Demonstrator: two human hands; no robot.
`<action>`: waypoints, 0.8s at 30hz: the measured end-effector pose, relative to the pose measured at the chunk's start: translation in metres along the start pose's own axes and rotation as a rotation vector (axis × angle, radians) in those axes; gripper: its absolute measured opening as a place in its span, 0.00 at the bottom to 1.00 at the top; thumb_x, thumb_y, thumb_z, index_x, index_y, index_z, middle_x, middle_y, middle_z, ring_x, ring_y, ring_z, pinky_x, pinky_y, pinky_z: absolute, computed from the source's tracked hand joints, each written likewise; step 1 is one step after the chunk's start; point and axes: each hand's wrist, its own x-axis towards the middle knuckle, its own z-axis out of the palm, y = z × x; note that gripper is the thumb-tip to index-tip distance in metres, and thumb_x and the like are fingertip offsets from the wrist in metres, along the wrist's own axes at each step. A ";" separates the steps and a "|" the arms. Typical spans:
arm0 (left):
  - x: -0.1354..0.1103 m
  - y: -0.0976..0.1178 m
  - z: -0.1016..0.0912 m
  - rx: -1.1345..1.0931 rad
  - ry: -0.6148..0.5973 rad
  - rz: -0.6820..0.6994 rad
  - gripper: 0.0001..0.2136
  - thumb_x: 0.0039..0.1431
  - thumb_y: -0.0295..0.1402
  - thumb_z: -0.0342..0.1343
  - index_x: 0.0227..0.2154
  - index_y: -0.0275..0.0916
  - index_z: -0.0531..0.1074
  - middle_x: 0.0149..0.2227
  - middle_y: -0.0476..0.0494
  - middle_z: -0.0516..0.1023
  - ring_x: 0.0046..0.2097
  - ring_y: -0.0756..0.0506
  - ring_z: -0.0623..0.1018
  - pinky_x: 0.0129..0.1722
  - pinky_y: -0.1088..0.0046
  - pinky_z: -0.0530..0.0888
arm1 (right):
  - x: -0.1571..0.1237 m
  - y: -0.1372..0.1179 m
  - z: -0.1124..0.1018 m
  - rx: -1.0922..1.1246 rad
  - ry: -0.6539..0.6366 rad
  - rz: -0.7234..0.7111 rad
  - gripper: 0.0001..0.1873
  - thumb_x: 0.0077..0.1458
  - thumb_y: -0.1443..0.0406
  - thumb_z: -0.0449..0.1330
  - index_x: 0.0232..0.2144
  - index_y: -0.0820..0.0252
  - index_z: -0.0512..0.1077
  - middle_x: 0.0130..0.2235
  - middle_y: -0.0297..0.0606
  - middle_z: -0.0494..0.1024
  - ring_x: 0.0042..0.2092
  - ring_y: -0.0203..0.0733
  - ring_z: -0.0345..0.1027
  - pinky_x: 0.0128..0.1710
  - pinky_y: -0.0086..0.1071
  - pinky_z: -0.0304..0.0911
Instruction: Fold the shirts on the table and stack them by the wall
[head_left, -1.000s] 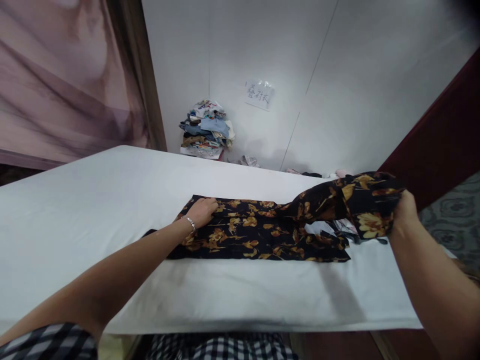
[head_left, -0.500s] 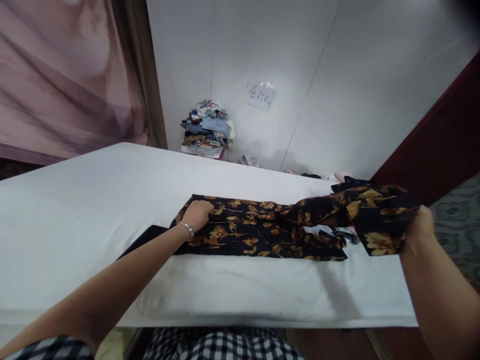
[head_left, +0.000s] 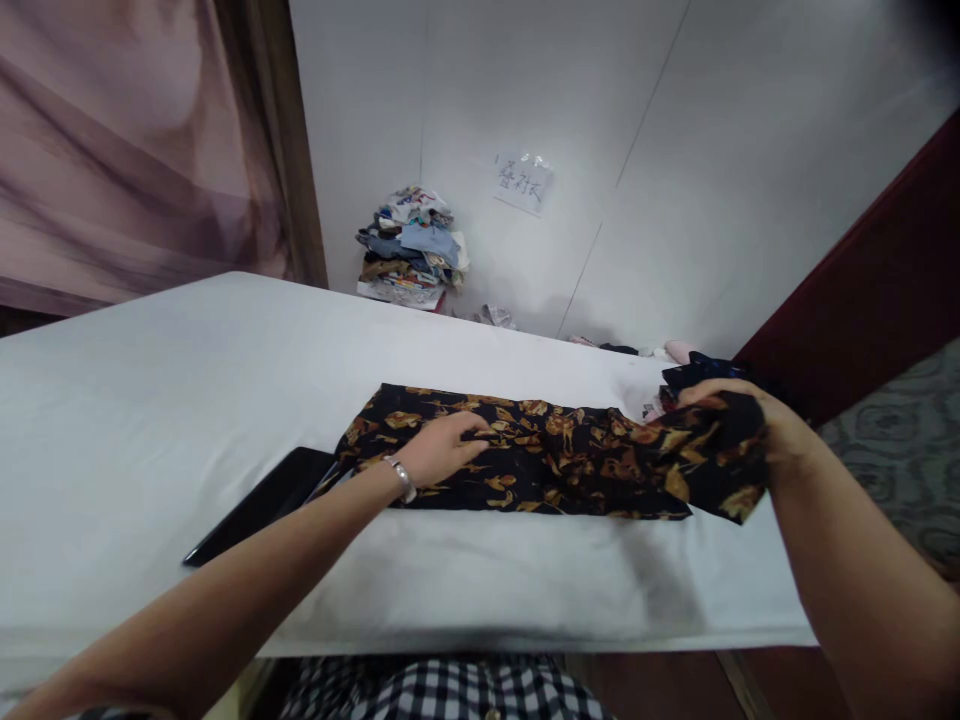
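Note:
A dark shirt [head_left: 510, 490] with a yellow-brown floral print lies lengthwise on the white-covered table. Its right part is bunched and lifted, and my right hand [head_left: 739, 400] is closed around that raised cloth. Over the left half of the shirt is my left hand [head_left: 446, 450], a metal bracelet on its wrist. Its thumb and fingers are apart, with no cloth seen between them. From beneath the shirt's left end sticks out a flat black board-like piece [head_left: 259, 505], its other end covered by the shirt.
A stack of folded clothes [head_left: 412, 245] rises behind the table's far edge. Dark clothing [head_left: 697, 370] lies at the right end. A handwritten paper [head_left: 523, 183] hangs on the wall, and a pink curtain [head_left: 135, 140] is at left.
My right hand has moved left and slightly up with the shirt's raised end. My left hand has slid right from the shirt's left end, and its fingers have parted. More of the black piece shows.

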 end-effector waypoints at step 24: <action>-0.027 -0.018 0.063 -0.690 0.544 -0.478 0.24 0.55 0.32 0.59 0.56 0.43 0.64 0.65 0.38 0.63 0.65 0.39 0.65 0.64 0.57 0.63 | 0.013 0.143 0.128 -0.166 -0.154 -0.140 0.12 0.52 0.60 0.58 0.36 0.58 0.78 0.40 0.41 0.81 0.44 0.45 0.74 0.50 0.42 0.68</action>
